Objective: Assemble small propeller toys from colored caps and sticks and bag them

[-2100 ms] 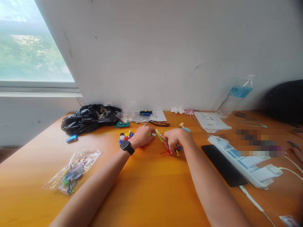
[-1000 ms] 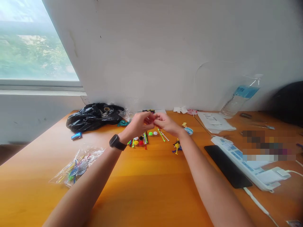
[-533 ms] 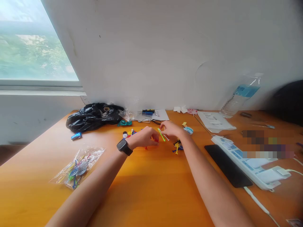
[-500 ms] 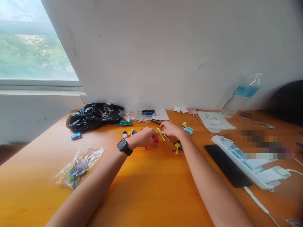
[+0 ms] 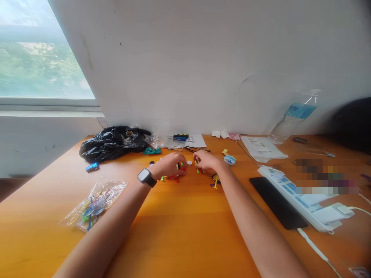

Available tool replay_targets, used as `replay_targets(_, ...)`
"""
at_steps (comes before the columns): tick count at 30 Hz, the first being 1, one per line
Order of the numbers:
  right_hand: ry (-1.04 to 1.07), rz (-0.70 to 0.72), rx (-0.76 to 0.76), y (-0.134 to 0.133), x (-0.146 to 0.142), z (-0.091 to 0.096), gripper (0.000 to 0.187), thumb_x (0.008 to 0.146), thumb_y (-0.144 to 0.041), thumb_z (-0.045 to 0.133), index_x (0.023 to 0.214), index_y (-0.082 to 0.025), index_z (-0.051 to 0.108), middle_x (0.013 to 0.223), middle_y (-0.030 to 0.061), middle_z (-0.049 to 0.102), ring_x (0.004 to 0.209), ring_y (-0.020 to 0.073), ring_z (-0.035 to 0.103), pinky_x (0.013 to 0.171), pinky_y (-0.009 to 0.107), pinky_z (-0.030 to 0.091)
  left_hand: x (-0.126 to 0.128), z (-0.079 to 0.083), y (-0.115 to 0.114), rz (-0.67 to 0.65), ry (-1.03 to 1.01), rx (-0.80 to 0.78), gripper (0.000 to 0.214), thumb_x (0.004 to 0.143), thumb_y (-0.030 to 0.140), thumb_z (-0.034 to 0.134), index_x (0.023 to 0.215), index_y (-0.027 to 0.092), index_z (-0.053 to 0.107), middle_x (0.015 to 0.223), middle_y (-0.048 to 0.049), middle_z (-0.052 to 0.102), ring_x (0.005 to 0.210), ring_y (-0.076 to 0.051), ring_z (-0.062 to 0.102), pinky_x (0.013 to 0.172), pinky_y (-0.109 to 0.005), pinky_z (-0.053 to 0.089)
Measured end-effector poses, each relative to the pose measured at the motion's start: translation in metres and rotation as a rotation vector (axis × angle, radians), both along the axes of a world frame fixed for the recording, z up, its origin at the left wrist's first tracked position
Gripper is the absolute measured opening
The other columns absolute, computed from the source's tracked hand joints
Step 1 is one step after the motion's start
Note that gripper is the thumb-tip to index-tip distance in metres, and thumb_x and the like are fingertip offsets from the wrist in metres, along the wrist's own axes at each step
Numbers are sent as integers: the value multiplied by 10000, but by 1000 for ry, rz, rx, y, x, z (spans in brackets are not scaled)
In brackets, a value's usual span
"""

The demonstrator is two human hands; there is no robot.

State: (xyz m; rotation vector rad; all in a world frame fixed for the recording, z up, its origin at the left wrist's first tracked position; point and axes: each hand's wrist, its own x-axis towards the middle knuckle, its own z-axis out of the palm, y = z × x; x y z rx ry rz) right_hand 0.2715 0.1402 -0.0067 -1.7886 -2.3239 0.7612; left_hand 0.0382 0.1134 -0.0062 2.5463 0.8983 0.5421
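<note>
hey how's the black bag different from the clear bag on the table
The black bag is opaque, while the clear bag shows coloured pieces inside. The black bag is bunched up in a heap; the clear bag lies flatter. The black bag sits farther back, near the wall; the clear bag is closer to the camera. Both are shiny, creased and on the wooden table.

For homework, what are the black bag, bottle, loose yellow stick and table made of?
Black bag: likely thin, shiny plastic; crumpled with bright glints.
Bottle: probably shiny plastic; transparent with glints.
Yellow stick: maybe plastic, evenly bright; finish too small to tell.
Table: glossy wood or laminate; faint streaks, reflections.
</note>
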Motion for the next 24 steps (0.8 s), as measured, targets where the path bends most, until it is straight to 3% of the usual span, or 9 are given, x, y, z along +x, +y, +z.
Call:
replay_targets(6, 16, 9, 11, 3, 0, -3, 348, 749, -87, 796, 1031, -216, 639, 922, 36, 725, 695, 161, 667, 591, 242, 433, -3, -5, 6, 9, -9, 64, 174, 796, 264, 837, 962, 224, 801, 953, -50, 760, 901, -232, 681, 833, -309, 492)
replay_targets(10, 44, 56, 3, 3, -3, -1, 280, 784, -109, 786, 1004, -218, 652, 892, 29, 740, 700, 162, 675, 617, 242, 444, -7, 0, 4, 40, -4, 53, 224, 800, 290, 848, 1006, 225, 789, 944, -39, 762, 898, -234, 682, 792, -298, 479)
replay_targets(14, 96, 99, -12, 2, -6, 1, 213, 798, -212, 834, 939, -218, 674, 801, 24, 739, 679, 174, 672, 626, 252, 455, -9, 2, 4, 45, 10, 68, 200, 816, 299, 847, 986, 218, 781, 927, -36, 764, 887, -232, 681, 773, -294, 467)
replay_targets(24, 174, 85, 2, 2, -5, -4, 282, 827, -423, 851, 902, -221, 670, 709, 26, 723, 614, 180, 649, 611, 268, 458, -9, -2, 6, 73, 41, 97, 211, 869, 389, 801, 996, 221, 797, 956, -58, 775, 893, -239, 690, 754, -295, 469)
